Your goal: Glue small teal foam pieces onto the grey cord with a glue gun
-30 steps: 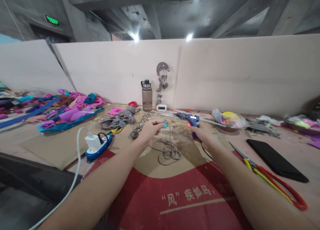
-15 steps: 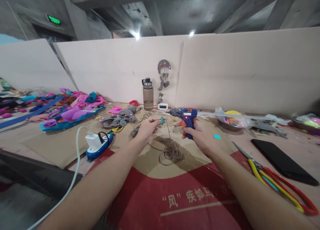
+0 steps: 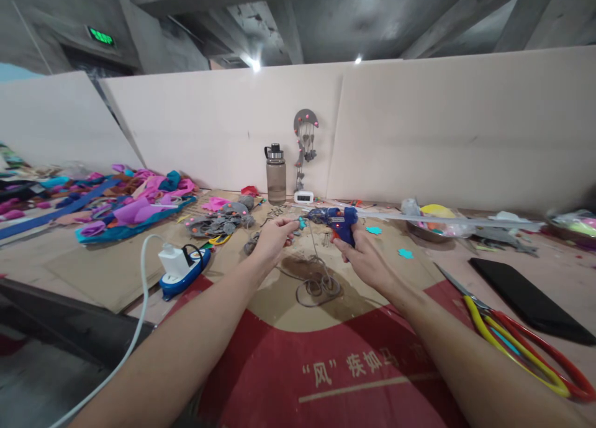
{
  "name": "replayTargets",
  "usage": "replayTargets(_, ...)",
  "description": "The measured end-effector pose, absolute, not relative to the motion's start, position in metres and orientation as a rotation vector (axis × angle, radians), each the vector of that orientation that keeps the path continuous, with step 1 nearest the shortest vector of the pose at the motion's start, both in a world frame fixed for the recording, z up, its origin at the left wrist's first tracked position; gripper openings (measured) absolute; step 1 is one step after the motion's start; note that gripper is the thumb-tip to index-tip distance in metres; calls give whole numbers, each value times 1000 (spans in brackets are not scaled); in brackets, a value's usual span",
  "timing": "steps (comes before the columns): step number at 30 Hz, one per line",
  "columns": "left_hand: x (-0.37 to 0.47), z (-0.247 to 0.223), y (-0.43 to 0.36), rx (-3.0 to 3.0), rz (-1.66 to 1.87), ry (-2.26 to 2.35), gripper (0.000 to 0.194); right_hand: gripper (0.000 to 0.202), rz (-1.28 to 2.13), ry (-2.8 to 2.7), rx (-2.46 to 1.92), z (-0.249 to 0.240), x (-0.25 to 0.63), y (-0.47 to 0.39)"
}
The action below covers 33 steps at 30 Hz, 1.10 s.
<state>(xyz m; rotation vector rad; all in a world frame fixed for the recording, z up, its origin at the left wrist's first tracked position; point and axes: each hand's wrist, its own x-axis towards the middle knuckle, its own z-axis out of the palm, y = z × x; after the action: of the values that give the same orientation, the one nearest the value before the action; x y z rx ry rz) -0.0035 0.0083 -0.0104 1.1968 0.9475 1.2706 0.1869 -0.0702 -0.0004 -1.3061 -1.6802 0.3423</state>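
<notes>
Right hand gripping blue glue gun, nozzle at small teal piece pinched in left hand, coiled grey cord on worktop beneath

Right hand had a blue hot glue gun gripped, nozzle aimed left at a tiny teal piece pinched in the left hand. Thin grey cord hung from it and coiled on the cardboard. Scissors lay off right, a water bottle stood behind, and a blue power strip sat left.
</notes>
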Motion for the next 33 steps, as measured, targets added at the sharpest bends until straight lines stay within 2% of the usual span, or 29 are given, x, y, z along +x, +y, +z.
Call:
replayTargets(12,-2,-11,8,1177,1279,910,29,23,310,-1772,-1277,5,183,-71)
replayTargets(20,-1,-6,4,1167,1286,911,27,37,289,-1780,-1317,7,180,-74)
replayTargets(33,-1,-7,5,1187,1280,909,28,38,196,-1822,-1391,4,181,-73)
